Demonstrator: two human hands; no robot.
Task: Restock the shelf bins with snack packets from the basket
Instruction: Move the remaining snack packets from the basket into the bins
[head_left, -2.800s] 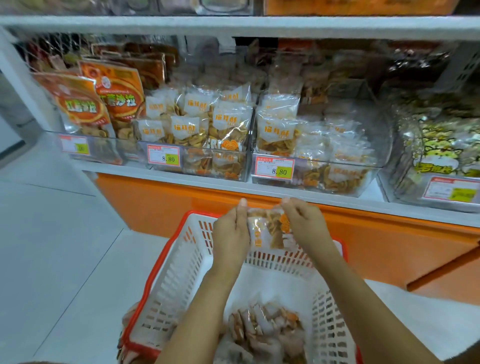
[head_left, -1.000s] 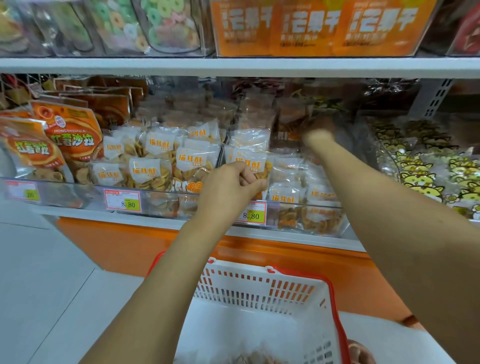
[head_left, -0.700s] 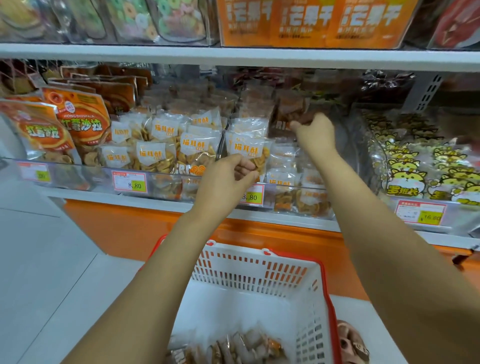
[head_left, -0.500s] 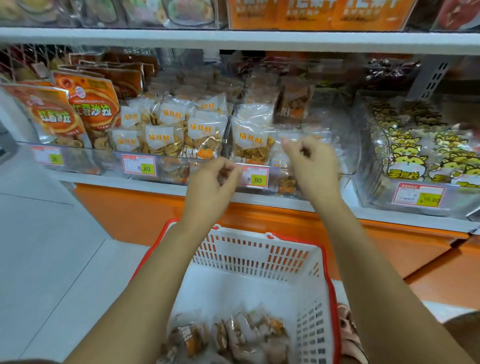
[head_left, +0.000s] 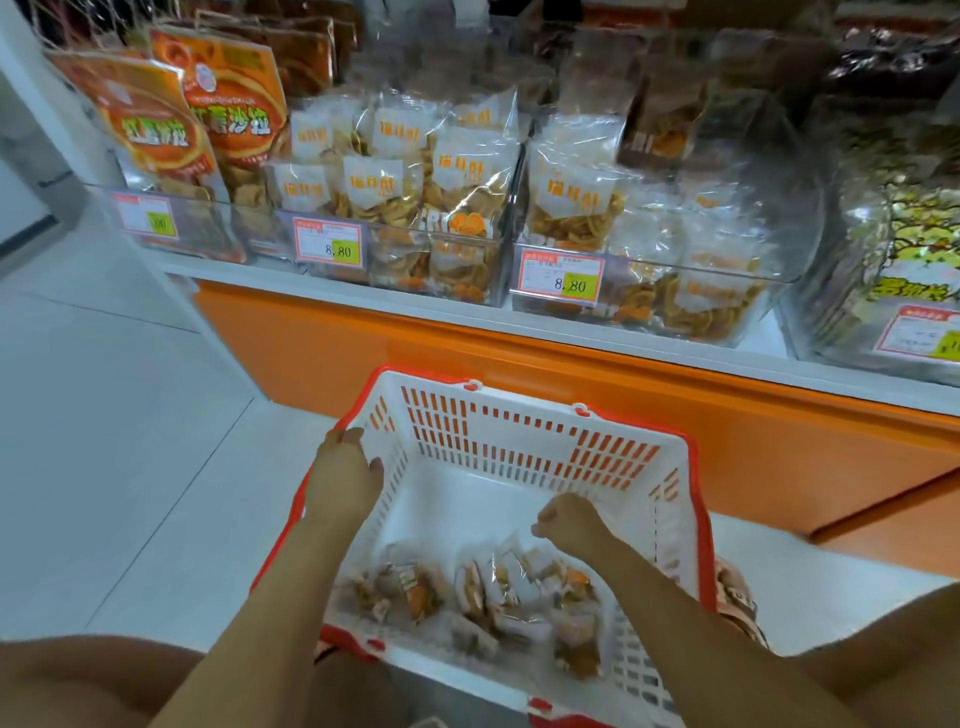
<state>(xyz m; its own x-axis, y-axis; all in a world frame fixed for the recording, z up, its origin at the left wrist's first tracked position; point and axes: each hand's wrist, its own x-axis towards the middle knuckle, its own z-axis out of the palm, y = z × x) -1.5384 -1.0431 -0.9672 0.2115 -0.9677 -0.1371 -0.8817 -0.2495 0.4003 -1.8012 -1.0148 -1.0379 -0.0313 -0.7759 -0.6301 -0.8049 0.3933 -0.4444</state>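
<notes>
Facing the shelf, I see orange pouches standing at its left end. Next comes a left bin packed with white-labelled crisp bags, then a right bin of the same bags, lower toward its right side. At the far right is a rounded bin of yellow-printed packets. The bins carry price tags on their fronts. Below them runs the shelf's orange base, with pale floor to its left. The basket stands close before that base. My left hand rests on the basket's left rim, its fingers straight and relaxed, thumb inside the wall. The snack packets lie heaped at the near end of the basket's bottom. My right hand hangs inside the basket, just above the right part of the heap. Its fingers curl under and are hidden, so I cannot tell whether they hold a packet.
</notes>
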